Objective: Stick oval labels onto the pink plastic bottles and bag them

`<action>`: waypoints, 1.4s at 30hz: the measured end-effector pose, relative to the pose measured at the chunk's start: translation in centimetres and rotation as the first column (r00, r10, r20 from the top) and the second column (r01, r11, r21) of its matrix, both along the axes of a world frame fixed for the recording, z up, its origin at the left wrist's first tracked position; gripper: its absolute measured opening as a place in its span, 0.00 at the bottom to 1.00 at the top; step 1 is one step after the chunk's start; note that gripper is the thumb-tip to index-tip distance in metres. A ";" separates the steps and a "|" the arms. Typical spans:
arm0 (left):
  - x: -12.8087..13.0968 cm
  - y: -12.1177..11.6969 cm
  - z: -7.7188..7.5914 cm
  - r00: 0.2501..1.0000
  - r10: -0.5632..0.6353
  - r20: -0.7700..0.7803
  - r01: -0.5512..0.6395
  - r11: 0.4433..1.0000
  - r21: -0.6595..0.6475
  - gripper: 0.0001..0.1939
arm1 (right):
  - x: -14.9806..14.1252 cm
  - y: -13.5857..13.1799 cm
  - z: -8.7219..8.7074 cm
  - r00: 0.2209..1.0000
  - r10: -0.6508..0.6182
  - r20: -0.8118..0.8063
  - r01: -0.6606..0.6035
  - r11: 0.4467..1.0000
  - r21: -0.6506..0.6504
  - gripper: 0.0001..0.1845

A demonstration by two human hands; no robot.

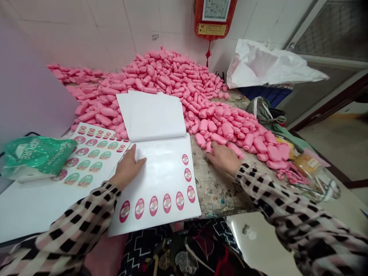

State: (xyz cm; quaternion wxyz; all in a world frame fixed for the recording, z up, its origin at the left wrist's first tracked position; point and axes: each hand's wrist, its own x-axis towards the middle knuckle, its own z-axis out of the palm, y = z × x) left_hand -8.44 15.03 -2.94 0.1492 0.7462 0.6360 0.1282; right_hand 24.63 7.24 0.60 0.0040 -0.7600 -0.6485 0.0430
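Observation:
My left hand [128, 167] lies on the left edge of a white sticker sheet [161, 168], thumb and fingers apart. Along its bottom and right edges the sheet bears oval pink-and-white stickers [153, 206]; the rest of its face is blank. My right hand [225, 158] is at the near edge of a heap of small pink bottle-shaped plastic pieces [172, 74]. Its thumb and fingertips close around one pink plastic piece [209, 147], partly hidden by the fingers.
Curled-back white sheets [155, 115] lean against the heap. At left lie another sheet of pink and green labels [94, 153] and a green plastic packet [37, 155]. A white plastic bag [264, 65] is at the back right; bagged items [309, 165] lie at the right edge.

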 end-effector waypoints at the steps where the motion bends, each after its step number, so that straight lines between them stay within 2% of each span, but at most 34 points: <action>1: 0.3 0.1 0.0 1.000 0.001 0.002 -0.001 1.000 0.008 0.37 | -0.4 -0.4 -0.8 0.999 -0.030 -0.028 0.030 0.999 0.012 0.23; 4: 0.6 0.4 0.0 1.000 -0.012 0.005 0.012 1.000 0.026 0.37 | -1.2 -0.5 -2.0 0.986 -0.119 -0.121 0.125 0.991 0.046 0.22; 8: 0.1 0.0 0.3 1.000 -0.017 0.017 0.016 0.998 0.062 0.36 | -0.8 -0.4 -1.8 0.974 -0.153 -0.165 0.167 0.983 0.073 0.22; 12: 0.5 -2.1 1.2 0.999 -0.023 0.028 0.019 0.993 0.116 0.33 | 0.2 -1.8 -1.3 0.965 -0.155 -0.210 0.181 0.978 0.107 0.22; 14: 1.5 -3.7 1.8 0.991 -0.105 0.085 0.091 0.984 0.154 0.30 | 0.3 -2.9 -1.1 0.939 -0.139 -0.315 0.193 0.970 0.148 0.23; 17: 4.0 -6.3 3.1 0.918 -0.268 0.291 0.235 0.961 0.143 0.25 | -0.3 -4.6 -0.4 0.830 -0.020 -0.558 0.155 0.968 0.197 0.20; 19: 5.6 -7.7 4.2 0.835 -0.273 0.478 0.288 0.957 0.042 0.23 | -1.0 -5.8 0.8 0.713 0.119 -0.691 0.042 0.976 0.211 0.18; 21: 6.8 -8.8 5.3 0.709 -0.205 0.675 0.391 0.910 -0.135 0.23 | -2.0 -7.0 2.7 0.595 0.243 -0.766 -0.128 0.970 0.208 0.15; 22: 7.1 -9.2 5.7 0.638 -0.148 0.755 0.480 0.844 -0.240 0.23 | -2.4 -7.6 3.8 0.553 0.284 -0.783 -0.214 0.957 0.196 0.14; 23: 7.4 -9.5 6.0 0.578 -0.080 0.812 0.586 0.733 -0.346 0.22 | -2.8 -8.2 4.8 0.527 0.316 -0.789 -0.300 0.938 0.175 0.12; 24: 7.5 -9.8 6.1 0.538 -0.003 0.843 0.687 0.580 -0.437 0.21 | -3.2 -8.7 5.8 0.514 0.344 -0.786 -0.373 0.915 0.157 0.11; 25: 7.6 -10.1 6.1 0.520 0.074 0.851 0.764 0.403 -0.503 0.19 | -3.5 -9.1 6.6 0.501 0.369 -0.783 -0.439 0.888 0.137 0.11; 26: 7.6 -10.4 5.9 0.518 0.146 0.843 0.812 0.227 -0.538 0.17 | -3.8 -9.5 7.2 0.483 0.393 -0.783 -0.498 0.858 0.124 0.11; 27: 7.5 -10.8 5.6 0.520 0.210 0.828 0.836 0.073 -0.543 0.17 | -4.0 -9.7 7.6 0.455 0.410 -0.790 -0.547 0.829 0.116 0.11; 28: 7.5 -11.2 5.3 0.518 0.268 0.813 0.848 -0.038 -0.528 0.16 | -4.2 -9.7 7.6 0.420 0.409 -0.810 -0.581 0.807 0.106 0.11; 29: 7.5 -11.6 5.0 0.506 0.319 0.801 0.858 -0.094 -0.505 0.17 | -4.2 -9.5 7.4 0.384 0.390 -0.837 -0.597 0.796 0.097 0.13; 30: 7.5 -11.9 4.7 0.489 0.361 0.794 0.867 -0.101 -0.488 0.18 | -4.2 -9.0 6.9 0.351 0.358 -0.865 -0.595 0.799 0.089 0.15; 31: 7.6 -12.2 4.7 0.471 0.387 0.792 0.872 -0.070 -0.484 0.20 | -4.1 -8.4 6.2 0.334 0.322 -0.886 -0.567 0.819 0.084 0.17; 32: 7.6 -12.3 4.7 0.459 0.396 0.795 0.867 -0.007 -0.498 0.20 | -4.0 -7.5 5.2 0.342 0.290 -0.894 -0.507 0.858 0.084 0.18; 33: 7.6 -12.3 4.9 0.460 0.382 0.802 0.847 0.084 -0.526 0.20 | -3.8 -6.5 4.2 0.375 0.272 -0.886 -0.429 0.898 0.094 0.18; 34: 7.6 -12.1 5.1 0.484 0.336 0.808 0.805 0.191 -0.562 0.20 | -3.6 -5.4 3.0 0.444 0.261 -0.857 -0.331 0.937 0.114 0.17; 35: 7.7 -11.7 5.3 0.534 0.254 0.806 0.742 0.317 -0.591 0.20 | -3.5 -4.3 1.8 0.545 0.248 -0.801 -0.217 0.964 0.151 0.17; 36: 7.8 -11.2 5.4 0.610 0.131 0.781 0.658 0.465 -0.592 0.17 | -3.4 -3.2 0.8 0.653 0.231 -0.721 -0.152 0.973 0.174 0.16; 37: 7.9 -10.6 5.4 0.709 -0.027 0.705 0.561 0.628 -0.539 0.14 | -3.3 -2.2 -0.2 0.746 0.210 -0.632 -0.115 0.975 0.188 0.15; 38: 8.0 -10.0 5.3 0.804 -0.178 0.567 0.472 0.772 -0.426 0.10 | -3.4 -1.5 -1.0 0.817 0.197 -0.541 -0.106 0.975 0.196 0.14; 39: 8.3 -9.4 5.1 0.873 -0.285 0.397 0.412 0.866 -0.284 0.07 | -3.5 -0.8 -1.5 0.870 0.194 -0.454 -0.116 0.974 0.193 0.13; 40: 8.5 -8.9 4.8 0.908 -0.342 0.241 0.384 0.910 -0.154 0.07 | -3.6 -0.4 -1.9 0.905 0.197 -0.378 -0.134 0.973 0.187 0.13; 42: 9.2 -8.1 3.9 0.918 -0.391 0.074 0.394 0.919 -0.029 0.08 | -3.9 0.1 -2.3 0.940 0.219 -0.263 -0.178 0.969 0.173 0.14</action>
